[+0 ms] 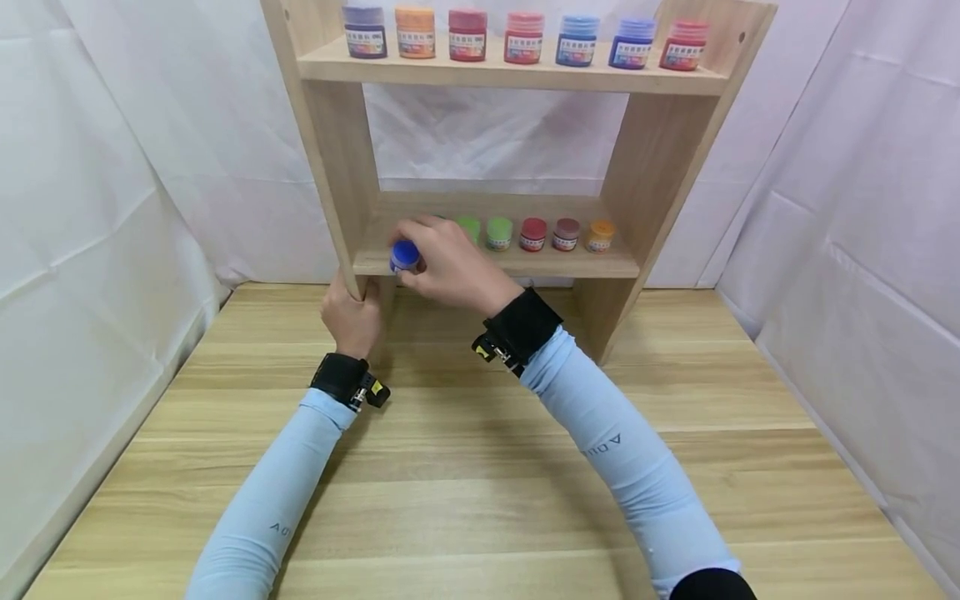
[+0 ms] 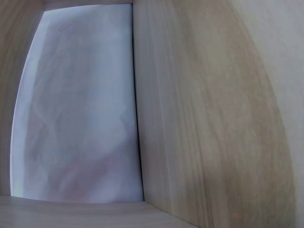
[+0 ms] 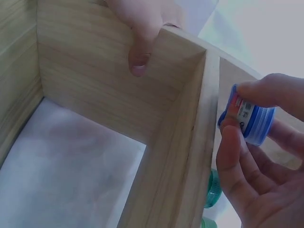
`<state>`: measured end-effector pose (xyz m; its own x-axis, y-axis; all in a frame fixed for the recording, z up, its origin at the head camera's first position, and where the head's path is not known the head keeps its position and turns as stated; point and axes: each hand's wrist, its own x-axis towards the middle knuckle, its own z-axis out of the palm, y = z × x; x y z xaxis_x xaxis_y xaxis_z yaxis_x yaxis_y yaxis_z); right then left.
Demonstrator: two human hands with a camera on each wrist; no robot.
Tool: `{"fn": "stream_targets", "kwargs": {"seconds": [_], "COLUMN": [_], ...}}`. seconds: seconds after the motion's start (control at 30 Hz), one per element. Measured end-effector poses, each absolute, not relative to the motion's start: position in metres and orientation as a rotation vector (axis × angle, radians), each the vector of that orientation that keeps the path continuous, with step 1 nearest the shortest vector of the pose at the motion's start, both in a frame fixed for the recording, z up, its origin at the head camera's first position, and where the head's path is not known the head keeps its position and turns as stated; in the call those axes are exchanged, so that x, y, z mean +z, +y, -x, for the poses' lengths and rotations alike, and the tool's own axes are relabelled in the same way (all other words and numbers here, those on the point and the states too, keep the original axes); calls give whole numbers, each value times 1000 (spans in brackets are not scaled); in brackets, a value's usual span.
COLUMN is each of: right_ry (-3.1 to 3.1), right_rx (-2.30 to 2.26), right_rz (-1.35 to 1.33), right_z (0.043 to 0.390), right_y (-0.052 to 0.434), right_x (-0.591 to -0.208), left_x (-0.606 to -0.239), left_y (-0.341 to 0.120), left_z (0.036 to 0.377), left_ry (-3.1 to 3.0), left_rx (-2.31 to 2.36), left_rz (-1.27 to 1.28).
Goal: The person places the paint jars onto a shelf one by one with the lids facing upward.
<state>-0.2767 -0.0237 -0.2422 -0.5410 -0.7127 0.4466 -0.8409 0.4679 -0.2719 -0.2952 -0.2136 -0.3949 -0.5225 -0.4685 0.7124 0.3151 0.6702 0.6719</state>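
Between the thumb and fingers of my right hand (image 1: 457, 262) is a small blue paint jar (image 1: 405, 255), held at the left end of the lower shelf board (image 1: 495, 264). The right wrist view shows the jar (image 3: 247, 116) tilted, its label partly covered by the fingers. My left hand (image 1: 352, 318) grips the left side panel (image 1: 330, 167) of the wooden shelf just below that board; in the right wrist view its thumb lies on the panel's inner face. Green jars (image 1: 498, 234), a red jar (image 1: 533, 235), a brownish-red jar (image 1: 566, 235) and an orange jar (image 1: 600, 237) stand in a row on the lower board.
Several larger paint jars (image 1: 467, 36) line the upper board (image 1: 510, 77). The shelf stands on a wood-grain table (image 1: 465, 500), with white cloth (image 1: 97, 167) behind and at both sides. The left wrist view shows bare shelf panels (image 2: 213, 118) around a white backing.
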Motion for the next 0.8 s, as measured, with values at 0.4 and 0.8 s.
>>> {"fn": "stream_targets", "kwargs": {"seconds": [0.4, 0.8], "right_ry": [-2487, -2476], "right_rx": [636, 538], "right_rz": [-1170, -914], "right_z": [279, 282], "right_y": [-40, -58], "right_x": [-239, -252], "left_x": [-391, -395], "left_y": [-215, -215], "left_z": [296, 294], "left_ry": [-1884, -1880], "left_rx": [-966, -976], "left_rz": [-97, -104]}}
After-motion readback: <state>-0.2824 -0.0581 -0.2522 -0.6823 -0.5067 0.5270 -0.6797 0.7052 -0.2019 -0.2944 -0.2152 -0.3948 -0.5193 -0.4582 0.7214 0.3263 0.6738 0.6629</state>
